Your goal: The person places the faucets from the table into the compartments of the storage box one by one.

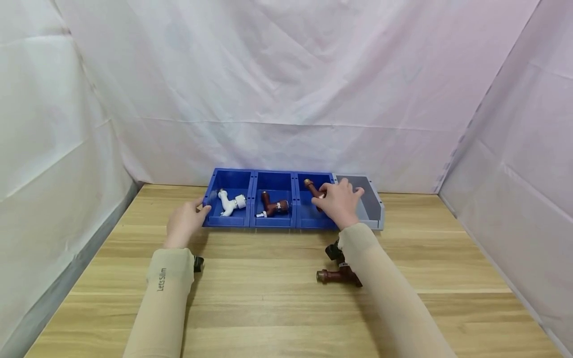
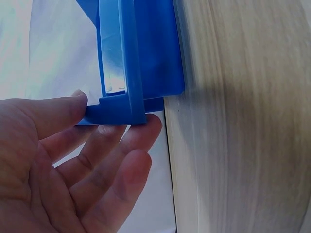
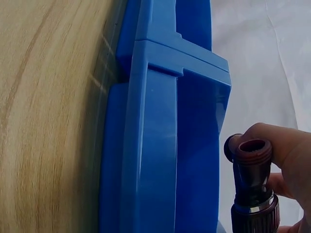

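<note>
My left hand [image 1: 184, 224] grips the outer front corner of the leftmost blue bin [image 2: 137, 63], thumb on one side and fingertips under the other. A reddish-brown tap [image 3: 252, 177] is held in my right hand [image 1: 341, 201], over the third blue bin [image 1: 309, 215] in the head view. The right wrist view shows its threaded end and ribbed knob, with my fingers around its far side. Inside the leftmost bin lies a white tap [image 1: 233, 204]. Another reddish-brown tap [image 1: 271, 206] rests in the second blue bin [image 1: 274, 180].
A grey bin [image 1: 375, 211] closes the row on the right. Closer on the wooden table [image 1: 264, 303], a brown tap [image 1: 333, 276] with a black handle lies partly hidden by my right forearm. A small black piece [image 1: 199, 264] shows beside my left sleeve. White curtains surround the table.
</note>
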Demonstrator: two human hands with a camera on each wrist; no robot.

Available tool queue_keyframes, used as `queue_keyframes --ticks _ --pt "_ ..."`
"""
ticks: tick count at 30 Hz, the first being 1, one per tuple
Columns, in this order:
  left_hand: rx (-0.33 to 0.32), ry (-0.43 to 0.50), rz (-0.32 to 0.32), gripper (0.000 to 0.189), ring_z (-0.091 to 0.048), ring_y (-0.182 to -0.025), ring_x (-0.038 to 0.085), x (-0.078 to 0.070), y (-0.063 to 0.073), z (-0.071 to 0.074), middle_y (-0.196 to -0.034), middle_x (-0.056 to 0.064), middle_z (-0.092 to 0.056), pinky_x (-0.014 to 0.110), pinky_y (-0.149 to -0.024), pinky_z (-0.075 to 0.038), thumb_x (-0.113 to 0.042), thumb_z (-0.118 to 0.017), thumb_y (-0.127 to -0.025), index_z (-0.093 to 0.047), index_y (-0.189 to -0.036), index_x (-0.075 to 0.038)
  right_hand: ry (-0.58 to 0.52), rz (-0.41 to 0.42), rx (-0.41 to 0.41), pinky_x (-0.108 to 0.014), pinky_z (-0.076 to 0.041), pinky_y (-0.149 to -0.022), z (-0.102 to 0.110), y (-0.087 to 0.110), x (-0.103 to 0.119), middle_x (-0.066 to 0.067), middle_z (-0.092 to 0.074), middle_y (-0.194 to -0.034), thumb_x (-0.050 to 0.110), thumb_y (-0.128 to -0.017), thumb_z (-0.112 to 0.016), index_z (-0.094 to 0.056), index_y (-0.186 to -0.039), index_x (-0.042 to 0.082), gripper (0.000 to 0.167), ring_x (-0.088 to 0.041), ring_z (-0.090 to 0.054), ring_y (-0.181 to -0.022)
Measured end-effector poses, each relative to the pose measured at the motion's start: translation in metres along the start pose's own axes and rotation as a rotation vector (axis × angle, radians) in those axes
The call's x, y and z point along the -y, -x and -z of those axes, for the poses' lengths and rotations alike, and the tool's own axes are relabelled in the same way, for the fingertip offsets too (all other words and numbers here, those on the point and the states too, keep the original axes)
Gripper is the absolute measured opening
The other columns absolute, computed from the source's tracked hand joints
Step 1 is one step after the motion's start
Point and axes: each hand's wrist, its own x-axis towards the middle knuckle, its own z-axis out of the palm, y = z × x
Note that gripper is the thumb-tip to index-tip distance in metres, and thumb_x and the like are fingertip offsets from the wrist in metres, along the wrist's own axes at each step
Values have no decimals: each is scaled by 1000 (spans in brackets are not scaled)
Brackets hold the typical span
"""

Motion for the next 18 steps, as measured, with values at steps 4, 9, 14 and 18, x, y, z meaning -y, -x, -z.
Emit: queue_keyframes --ticks 4,9,14,18 --pt "-6 -5 -10 53 -59 -95 35 1 -1 -2 -117 24 -62 41 -65 -44 -34 -48 -102 -42 -146 -6 -6 2 3 -68 -15 -91 -2 0 1 -13 -50 -94 43 -82 -70 -71 -88 23 21 -34 -42 -91" --pt "-16 -10 -19 52 -60 -94 35 3 -3 -4 -115 23 -63 42 -66 -45 -33 -50 -101 -44 -145 -5 0 -6 14 -62 -18 -85 -6 2 2 -14 -50 -95 42 -83 -70 -72 -88 23 20 -33 -40 -87" --pt "-17 -10 -14 52 -60 -92 33 4 -5 -5 -113 22 -64 41 -65 -44 -33 -50 -101 -44 -145 -6 11 -3 12 -62 -19 -85 -9 1 5 -15 -50 -96 41 -83 -71 -73 -92 22 21 -33 -41 -87" --pt "-22 -13 -15 52 -60 -93 33 4 -5 -5 -113 22 -64 41 -65 -44 -33 -50 -101 -44 -145 -6 20 -8 19 -61 -20 -85 -11 -1 8 -15 -49 -97 42 -82 -73 -73 -94 22 24 -33 -40 -88"
